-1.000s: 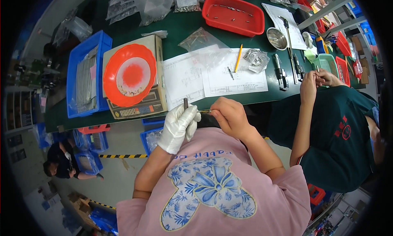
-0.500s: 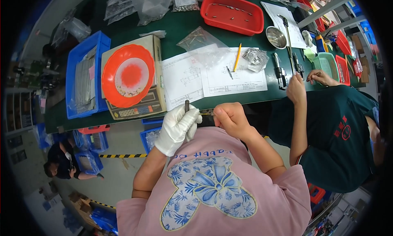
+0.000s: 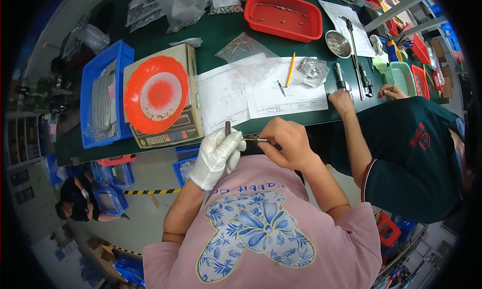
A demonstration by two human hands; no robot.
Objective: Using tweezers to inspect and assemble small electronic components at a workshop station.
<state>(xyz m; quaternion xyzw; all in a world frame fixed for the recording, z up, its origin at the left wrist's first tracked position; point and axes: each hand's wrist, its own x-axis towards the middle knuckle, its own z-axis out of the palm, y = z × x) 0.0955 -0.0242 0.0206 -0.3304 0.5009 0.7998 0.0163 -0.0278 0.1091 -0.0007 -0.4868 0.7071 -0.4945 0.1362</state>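
Head view shows one piece of handwork in progress, held just off the near edge of the green bench [image 3: 314,119], above the person's lap. The gloved left hand [image 3: 217,157] has its fingers curled firmly around a short dark rod [image 3: 228,127], whose upper end stands out above the thumb. From beside that grip a slim metal shaft [image 3: 249,139] runs sideways to the bare right hand [image 3: 288,142], where thumb and forefinger pinch its thicker end. Whether the shaft enters the rod or merely lies against it cannot be told, since the glove covers the meeting place. The work on this piece looks unfinished, judging by both hands being engaged on it at once. Beyond them, a loose metal pin [image 3: 281,88] lies on the drawing sheet [image 3: 309,104] near a yellow pencil [image 3: 291,69], apart from either hand. Small metal parts [image 3: 282,21] are scattered in the red tray [image 3: 283,32] at the back, and little bits sit in the orange dish [image 3: 133,86] on the scale [image 3: 175,135]; which of these are done and which are left, nothing visible settles.
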